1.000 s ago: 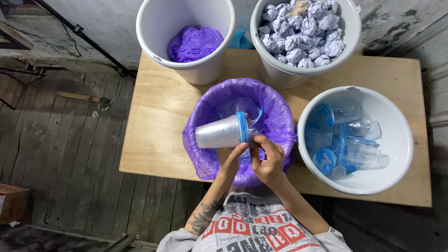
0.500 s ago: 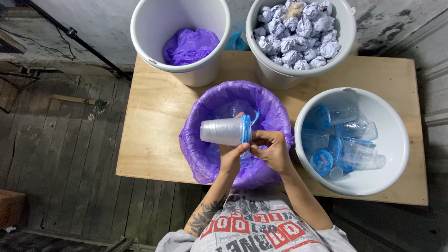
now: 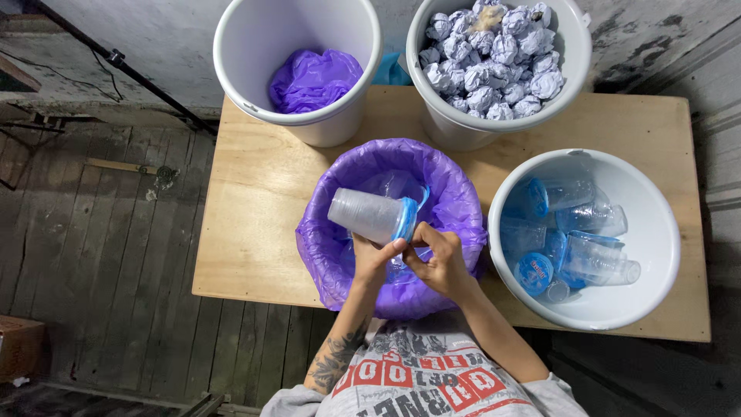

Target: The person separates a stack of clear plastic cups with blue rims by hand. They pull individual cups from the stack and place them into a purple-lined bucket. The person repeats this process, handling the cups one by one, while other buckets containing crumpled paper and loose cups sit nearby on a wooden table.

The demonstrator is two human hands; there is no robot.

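Observation:
A clear plastic cup [image 3: 367, 214] with a blue foil lid lies on its side above a container lined with a purple bag [image 3: 455, 197]. My left hand [image 3: 372, 259] grips the cup from below near its lidded end. My right hand [image 3: 437, 259] pinches the edge of the blue lid [image 3: 407, 218]. More clear cups show inside the purple bag, under my hands.
A white bucket [image 3: 652, 224] at the right holds several clear cups with blue lids. A white bucket [image 3: 575, 58] at the back right is full of crumpled paper balls. Another white bucket [image 3: 231, 46] at the back left holds a purple bag. All stand on a wooden table [image 3: 255, 208].
The cup has stayed in both hands over the purple bag. My fingers have shifted slightly at the lid's edge.

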